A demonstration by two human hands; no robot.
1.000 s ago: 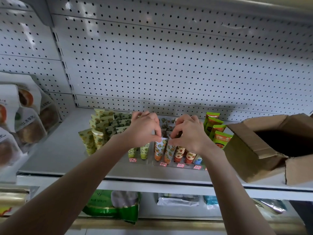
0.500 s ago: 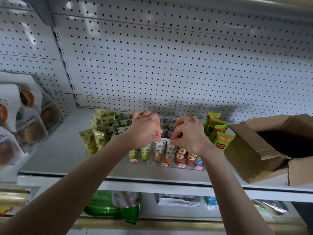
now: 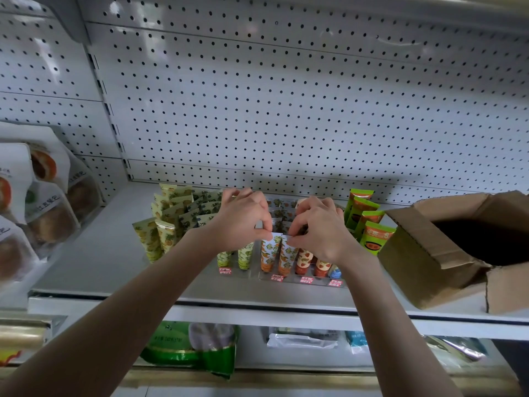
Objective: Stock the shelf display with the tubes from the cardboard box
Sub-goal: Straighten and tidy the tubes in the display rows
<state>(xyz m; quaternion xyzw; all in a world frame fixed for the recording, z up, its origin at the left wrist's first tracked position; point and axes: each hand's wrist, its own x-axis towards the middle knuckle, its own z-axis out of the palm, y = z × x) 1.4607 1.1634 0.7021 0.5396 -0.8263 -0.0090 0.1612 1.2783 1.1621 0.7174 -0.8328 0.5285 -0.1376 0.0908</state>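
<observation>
On the grey shelf (image 3: 94, 262) stands a clear display rack (image 3: 289, 277) with rows of upright fruit-print tubes. My left hand (image 3: 243, 222) pinches the top edge of an orange-print tube (image 3: 269, 253) in the front row. My right hand (image 3: 320, 227) pinches the top of the orange-print tube beside it (image 3: 287, 257). Both tubes stand upright, side by side and touching. Yellow pineapple-print tubes (image 3: 160, 236) lean at the left. The open cardboard box (image 3: 429, 253) sits on the shelf at the right; its inside is dark.
Green and orange tubes (image 3: 369, 222) stand between the rack and the box. Bagged pastries (image 3: 43, 202) hang at the far left. A white pegboard (image 3: 286, 110) backs the shelf. Green packets (image 3: 189, 348) lie on the shelf below.
Both hands stay at the front-row orange tubes, with fingertips drawn closer together on the tube tops. The tubes and box have not visibly shifted.
</observation>
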